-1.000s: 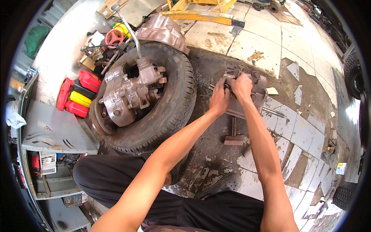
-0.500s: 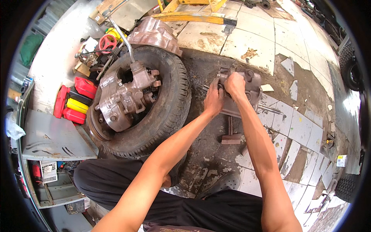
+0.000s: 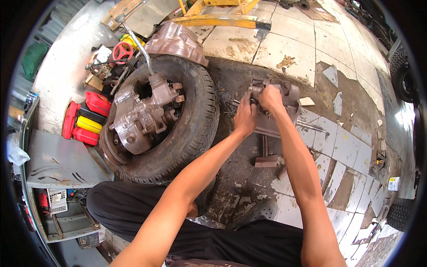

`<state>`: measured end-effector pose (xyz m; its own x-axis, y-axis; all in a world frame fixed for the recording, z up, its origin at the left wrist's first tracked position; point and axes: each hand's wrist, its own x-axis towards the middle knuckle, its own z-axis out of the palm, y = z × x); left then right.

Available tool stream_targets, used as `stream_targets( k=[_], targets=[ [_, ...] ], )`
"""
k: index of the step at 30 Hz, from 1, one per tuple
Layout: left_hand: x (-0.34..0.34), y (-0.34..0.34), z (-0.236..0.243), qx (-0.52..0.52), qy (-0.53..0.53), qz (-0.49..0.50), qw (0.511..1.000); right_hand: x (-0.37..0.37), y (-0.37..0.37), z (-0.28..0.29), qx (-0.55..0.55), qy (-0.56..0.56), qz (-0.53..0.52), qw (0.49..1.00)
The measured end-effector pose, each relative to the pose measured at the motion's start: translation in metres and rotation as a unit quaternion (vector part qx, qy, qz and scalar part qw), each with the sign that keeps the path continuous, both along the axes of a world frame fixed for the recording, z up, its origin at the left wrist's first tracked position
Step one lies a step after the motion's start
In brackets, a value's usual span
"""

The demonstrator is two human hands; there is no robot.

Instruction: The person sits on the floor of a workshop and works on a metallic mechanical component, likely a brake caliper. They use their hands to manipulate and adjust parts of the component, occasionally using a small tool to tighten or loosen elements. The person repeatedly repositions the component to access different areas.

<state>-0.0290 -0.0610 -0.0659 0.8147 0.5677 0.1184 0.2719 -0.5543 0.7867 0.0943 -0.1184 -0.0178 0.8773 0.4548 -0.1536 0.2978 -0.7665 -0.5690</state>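
Note:
Both hands are at a greyish-brown cast metal casing [image 3: 291, 91] on a low support right of centre. My left hand [image 3: 245, 118] grips the casing's left side, fingers together and pointing away from me, thumb beside a round boss. Just right of it, my right hand [image 3: 270, 99] is curled closed over the top of the casing. Whatever sits inside those fingers is hidden by the hand. A shiny metal shaft [image 3: 313, 127] sticks out at the casing's right side, and thin rods show on its left.
Left of my hands lies a tyre [image 3: 202, 129] with another metal assembly [image 3: 141, 116] in it, a long-handled wrench [image 3: 138, 43] rising from that. Behind stands a bell-shaped housing [image 3: 175, 42]. Red-and-yellow cases [image 3: 89, 127], a yellow frame [image 3: 213, 20] and broken floor tiles [image 3: 329, 162] surround the spot.
The right hand has shifted very slightly on the casing, its fingers turned a little lower. Left hand and casing keep nearly the same place; the whole view has moved a touch.

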Motion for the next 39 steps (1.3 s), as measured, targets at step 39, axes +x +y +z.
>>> stream_targets(
  k=[39],
  targets=[
    [-0.001,0.009,-0.014,0.014,-0.011,-0.042,0.999,-0.015,-0.007,0.005,-0.008,0.006,0.031,0.999]
  ],
)
